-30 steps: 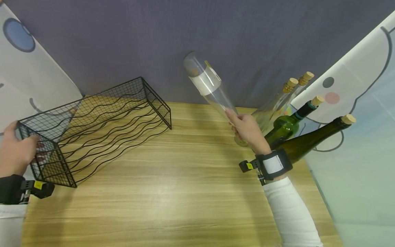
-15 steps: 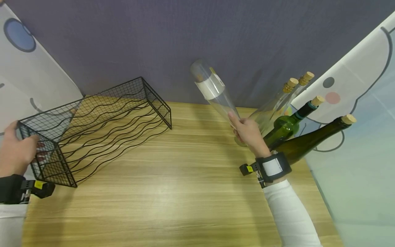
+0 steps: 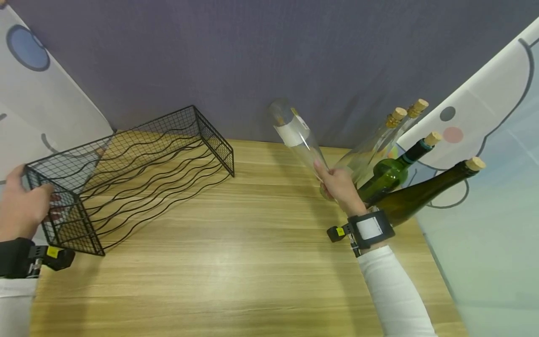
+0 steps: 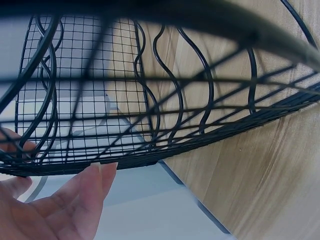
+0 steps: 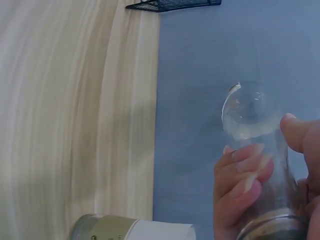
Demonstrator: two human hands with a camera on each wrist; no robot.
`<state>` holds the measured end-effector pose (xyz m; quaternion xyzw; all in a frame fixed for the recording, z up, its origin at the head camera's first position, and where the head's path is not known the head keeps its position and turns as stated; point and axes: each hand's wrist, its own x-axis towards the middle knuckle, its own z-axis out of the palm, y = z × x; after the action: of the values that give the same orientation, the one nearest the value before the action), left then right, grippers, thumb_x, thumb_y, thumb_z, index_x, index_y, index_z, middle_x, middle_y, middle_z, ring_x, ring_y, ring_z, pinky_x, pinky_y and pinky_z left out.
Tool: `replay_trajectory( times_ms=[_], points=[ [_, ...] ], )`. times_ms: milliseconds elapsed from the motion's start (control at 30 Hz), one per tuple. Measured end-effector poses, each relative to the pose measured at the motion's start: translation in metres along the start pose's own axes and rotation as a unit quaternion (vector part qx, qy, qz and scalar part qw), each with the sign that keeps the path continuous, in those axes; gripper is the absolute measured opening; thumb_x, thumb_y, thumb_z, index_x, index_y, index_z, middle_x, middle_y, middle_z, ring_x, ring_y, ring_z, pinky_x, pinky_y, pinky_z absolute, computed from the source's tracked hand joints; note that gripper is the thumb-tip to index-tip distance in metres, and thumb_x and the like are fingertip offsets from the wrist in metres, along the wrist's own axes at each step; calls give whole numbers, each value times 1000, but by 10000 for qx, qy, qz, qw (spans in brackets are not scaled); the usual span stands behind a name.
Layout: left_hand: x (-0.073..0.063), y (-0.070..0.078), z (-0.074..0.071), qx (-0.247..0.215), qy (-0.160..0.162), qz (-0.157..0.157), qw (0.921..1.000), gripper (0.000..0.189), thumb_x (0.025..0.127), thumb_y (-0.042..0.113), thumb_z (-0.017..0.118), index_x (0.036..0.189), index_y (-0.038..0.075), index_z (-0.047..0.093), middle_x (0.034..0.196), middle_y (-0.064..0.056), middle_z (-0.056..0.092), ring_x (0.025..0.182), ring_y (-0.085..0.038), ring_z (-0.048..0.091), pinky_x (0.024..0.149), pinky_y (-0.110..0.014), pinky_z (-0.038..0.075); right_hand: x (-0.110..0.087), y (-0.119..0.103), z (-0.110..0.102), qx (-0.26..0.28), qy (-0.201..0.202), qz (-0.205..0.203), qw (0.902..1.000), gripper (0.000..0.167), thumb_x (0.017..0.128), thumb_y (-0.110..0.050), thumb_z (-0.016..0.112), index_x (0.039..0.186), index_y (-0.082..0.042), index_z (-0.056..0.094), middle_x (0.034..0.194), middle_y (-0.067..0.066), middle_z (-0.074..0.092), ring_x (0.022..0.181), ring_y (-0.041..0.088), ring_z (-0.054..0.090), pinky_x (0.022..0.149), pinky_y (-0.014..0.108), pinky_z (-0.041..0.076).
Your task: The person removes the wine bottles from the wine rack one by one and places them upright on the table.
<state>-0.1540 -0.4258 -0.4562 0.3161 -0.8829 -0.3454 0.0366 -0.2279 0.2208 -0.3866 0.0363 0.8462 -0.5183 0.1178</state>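
Note:
At the left, my left hand [image 3: 25,208] grips the near-left end of a black wire wine rack [image 3: 214,142]; the left wrist view shows the thumb [image 4: 95,192] against its mesh edge. My right hand [image 3: 342,189] holds a clear glass bottle [image 3: 293,134] with a white label, fingers and thumb curled round its narrow part. The bottle is tilted, its base pointing up and away toward the back wall. Its neck end is hidden behind the hand in the head view. In the right wrist view the rounded base end [image 5: 252,112] lies beyond the fingers.
Beside my right hand stand corked bottles: a green bottle [image 3: 389,172], a dark olive bottle [image 3: 421,192] and clear bottles [image 3: 372,147] behind. A labelled bottle [image 5: 160,230] shows low in the right wrist view. A grey wall [image 3: 236,56] closes off the wooden table [image 3: 219,271].
The base of the clear bottle has swung down and slightly right, with my right hand shifting a little the same way. My left hand and the wine rack have stayed still.

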Motion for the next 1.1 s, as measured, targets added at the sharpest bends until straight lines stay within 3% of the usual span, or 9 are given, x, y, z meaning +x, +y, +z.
replay_trajectory(
  times_ms=[167,367,633,767,833,867,933,1033,1100],
  points=[
    [-20,23,-7,-14,-58,-63,10000,72,99,15,24,157,20,-19,122,-46,41,50,-16,50,43,-36,51,0,5,-1,-157,-107,83,9998,56,96,-51,55,58,-12,43,46,-4,42,43,10,34,44,22,28],
    [-37,39,-11,-5,-131,-46,9999,71,98,12,23,156,11,-18,123,-48,39,48,-10,44,39,-26,47,0,10,3,-218,-325,359,9986,43,100,-35,52,65,-10,46,55,-2,41,49,12,36,51,25,32],
    [-22,25,-6,-13,-81,-1,10000,72,99,15,23,156,18,-20,118,-45,42,46,-7,44,41,-34,50,2,20,7,-16,-725,589,9956,23,101,-18,43,92,0,52,71,1,43,58,14,36,57,26,32],
    [-16,18,-4,56,-1,-2,10000,72,99,15,24,156,20,-20,123,-46,40,54,-26,53,45,-45,52,2,23,9,68,-741,661,9950,25,102,-18,42,99,4,54,76,2,45,60,15,38,59,25,34],
    [-19,22,-5,91,17,-62,9999,72,99,14,24,157,17,-18,137,-47,32,70,-41,55,51,-50,50,2,23,10,49,-734,666,9951,27,102,-18,42,101,6,55,76,2,46,61,15,39,59,25,35],
    [-21,25,-7,81,2,-75,9999,72,99,13,24,157,15,-18,138,-48,31,70,-42,55,50,-48,50,2,24,11,65,-721,679,9951,28,102,-18,42,101,7,55,76,2,46,61,15,40,59,24,36],
    [-27,30,-9,143,8,-108,9998,71,99,12,24,157,11,-15,139,-48,31,65,-39,54,48,-44,49,1,24,12,95,-702,674,9952,28,102,-18,43,103,8,56,76,3,47,60,15,40,57,24,36],
    [-32,36,-10,168,-8,-138,9998,70,99,12,24,157,9,-14,131,-48,37,51,-21,49,42,-36,48,2,24,14,97,-730,698,9948,28,102,-17,44,104,8,55,76,3,47,60,15,40,57,24,36],
    [-35,38,-11,194,-6,-152,9997,70,99,12,24,157,9,-14,130,-49,37,51,-20,48,42,-35,47,2,25,15,71,-751,741,9944,26,101,-17,44,102,6,55,77,3,48,60,15,39,58,24,35]
  ],
)
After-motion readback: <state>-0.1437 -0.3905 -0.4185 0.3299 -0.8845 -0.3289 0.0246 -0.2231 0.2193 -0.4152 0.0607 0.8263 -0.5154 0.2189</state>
